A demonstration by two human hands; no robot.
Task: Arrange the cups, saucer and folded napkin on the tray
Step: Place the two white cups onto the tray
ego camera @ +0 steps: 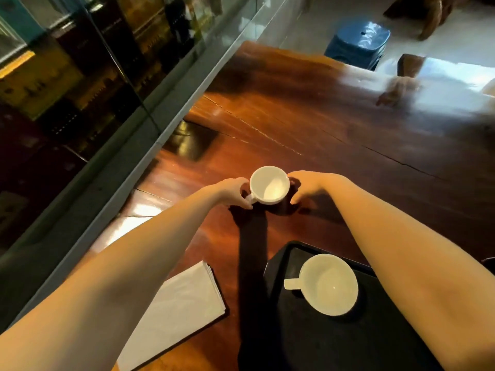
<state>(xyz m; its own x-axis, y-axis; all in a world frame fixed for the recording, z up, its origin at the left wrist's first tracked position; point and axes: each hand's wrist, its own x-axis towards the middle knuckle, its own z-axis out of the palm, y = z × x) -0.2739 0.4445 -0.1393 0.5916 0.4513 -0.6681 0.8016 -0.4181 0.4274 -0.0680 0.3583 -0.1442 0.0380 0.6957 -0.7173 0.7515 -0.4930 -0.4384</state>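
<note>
A white cup [269,185] stands on a dark saucer [284,210] on the wooden table, beyond the tray. My left hand [232,193] pinches this cup's handle from the left. My right hand [304,186] is curled around the saucer's right edge, fingers and thumb on its rim. A second white cup [329,285] sits upright on the black tray [278,259] at the lower right, handle pointing left. A folded white napkin [182,303] lies on the table left of the tray. My right forearm hides the tray's right side.
A glass display cabinet [80,76] runs along the table's left edge. A blue stool [359,44] stands on the floor past the table's far end. Another person's blurred hand [396,93] rests on the table at the far right.
</note>
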